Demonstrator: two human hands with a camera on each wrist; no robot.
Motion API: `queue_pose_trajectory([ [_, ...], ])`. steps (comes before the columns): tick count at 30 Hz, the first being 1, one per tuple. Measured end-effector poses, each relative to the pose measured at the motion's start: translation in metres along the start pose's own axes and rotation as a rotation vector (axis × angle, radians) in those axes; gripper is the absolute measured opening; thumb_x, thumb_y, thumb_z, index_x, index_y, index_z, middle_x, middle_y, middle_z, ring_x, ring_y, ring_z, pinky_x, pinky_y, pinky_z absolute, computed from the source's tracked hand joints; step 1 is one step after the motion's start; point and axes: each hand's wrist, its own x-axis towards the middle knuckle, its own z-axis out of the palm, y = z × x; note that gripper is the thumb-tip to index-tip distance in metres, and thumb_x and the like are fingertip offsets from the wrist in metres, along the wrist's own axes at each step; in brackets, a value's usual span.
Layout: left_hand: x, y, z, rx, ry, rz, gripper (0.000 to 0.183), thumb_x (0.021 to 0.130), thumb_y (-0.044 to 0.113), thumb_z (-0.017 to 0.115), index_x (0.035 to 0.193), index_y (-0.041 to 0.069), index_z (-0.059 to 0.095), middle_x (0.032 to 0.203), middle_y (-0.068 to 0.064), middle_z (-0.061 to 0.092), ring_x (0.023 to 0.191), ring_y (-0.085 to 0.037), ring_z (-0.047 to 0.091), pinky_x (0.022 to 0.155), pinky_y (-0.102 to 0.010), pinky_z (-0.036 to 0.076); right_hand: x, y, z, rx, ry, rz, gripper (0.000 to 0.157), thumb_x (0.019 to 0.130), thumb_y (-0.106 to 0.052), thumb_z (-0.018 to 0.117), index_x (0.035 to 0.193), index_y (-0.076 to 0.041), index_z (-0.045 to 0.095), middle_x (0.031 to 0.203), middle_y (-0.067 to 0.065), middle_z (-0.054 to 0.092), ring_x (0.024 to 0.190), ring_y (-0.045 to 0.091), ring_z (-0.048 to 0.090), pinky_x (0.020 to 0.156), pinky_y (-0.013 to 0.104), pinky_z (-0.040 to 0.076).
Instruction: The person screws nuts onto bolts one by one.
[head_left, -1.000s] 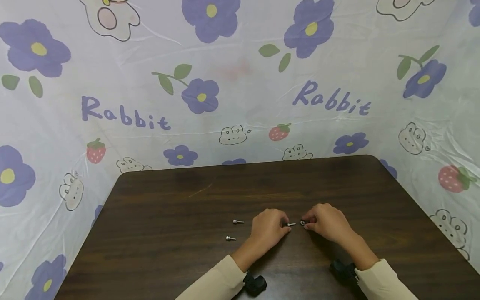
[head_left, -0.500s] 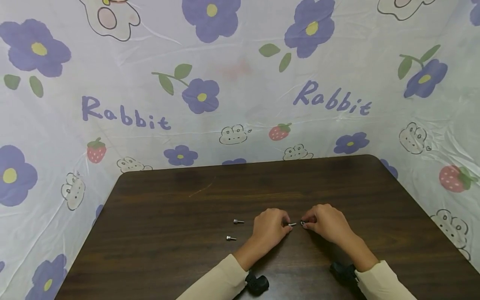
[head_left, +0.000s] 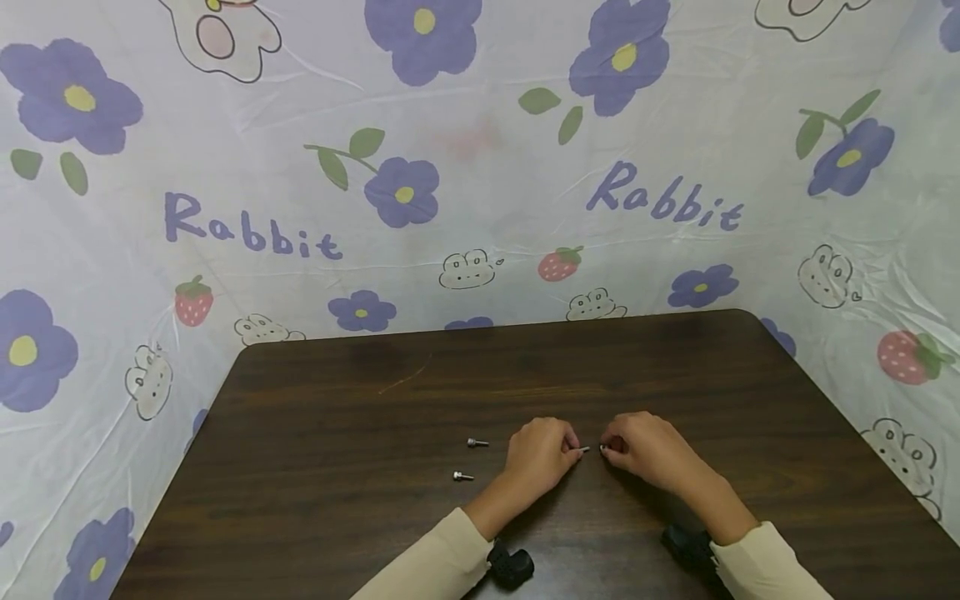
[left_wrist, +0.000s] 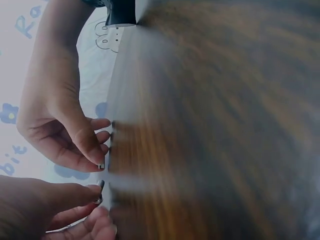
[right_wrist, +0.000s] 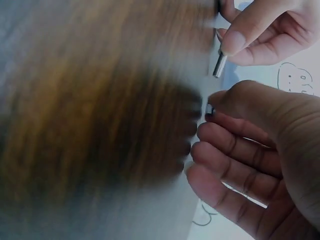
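Observation:
My left hand [head_left: 536, 450] pinches a small silver screw between thumb and forefinger, low over the table. The threaded end of the screw [right_wrist: 219, 65] points toward the right hand, while its head is mostly hidden by the fingers. Facing it, my right hand [head_left: 647, 446] pinches a small metal nut [right_wrist: 210, 109] between thumb and forefinger, its other fingers loosely bent. In the head view a short gap separates the screw tip from the nut, which the fingertips largely cover. The left wrist view shows the two pinches facing each other close to the tabletop.
Two more silver screws lie left of the left hand, one farther back [head_left: 477, 443] and one nearer [head_left: 463, 477]. The dark wooden table [head_left: 337, 517] meets a printed cloth [head_left: 495, 192] at its back. Black wrist devices [head_left: 512, 567] hang below both sleeves.
My right hand has shifted slightly left and turned a little, so less of the nut shows. Less of the screw sticks out of the left fingers in the head view.

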Motion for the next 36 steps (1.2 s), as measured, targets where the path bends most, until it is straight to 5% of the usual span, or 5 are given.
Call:
queue_pose_trajectory([
  [9,-0.002,-0.004,-0.007,-0.169,-0.027,0.033,0.006,0.09,0.019,0.081,0.085,0.017,0.077,0.071,0.011,0.068,0.057,0.004,0.055,0.053,-0.014,0.046,0.002,0.004,-0.001,0.132,0.098,-0.003,0.011,0.089,0.001,0.075,0.1,0.002,0.075,0.09,0.009,0.076,0.074,0.014,0.073,0.064,0.023,0.059],
  [21,-0.002,-0.005,-0.013,-0.441,-0.057,0.021,0.009,0.086,0.004,0.08,0.079,0.007,0.077,0.063,0.005,0.069,0.05,0.004,0.057,0.048,-0.014,0.049,0.0,0.003,-0.001,0.191,0.187,0.0,0.014,0.084,0.005,0.079,0.096,0.0,0.074,0.085,0.003,0.073,0.072,0.011,0.069,0.062,0.025,0.059],
  [29,-0.001,-0.006,-0.032,-0.6,-0.063,0.047,0.005,0.087,0.004,0.079,0.083,0.007,0.08,0.069,0.005,0.073,0.058,-0.001,0.066,0.053,-0.017,0.053,0.002,-0.004,-0.008,0.258,0.204,0.0,0.017,0.083,0.008,0.079,0.097,0.0,0.074,0.088,0.005,0.075,0.075,0.015,0.072,0.064,0.023,0.059],
  [36,-0.003,-0.009,-0.056,-0.661,0.002,0.059,0.004,0.089,0.009,0.08,0.088,0.005,0.081,0.075,0.003,0.075,0.063,-0.005,0.07,0.058,-0.018,0.056,0.006,-0.018,-0.016,0.258,0.255,-0.014,0.018,0.083,0.006,0.079,0.096,-0.006,0.076,0.089,0.002,0.075,0.072,0.008,0.069,0.063,0.023,0.059],
])
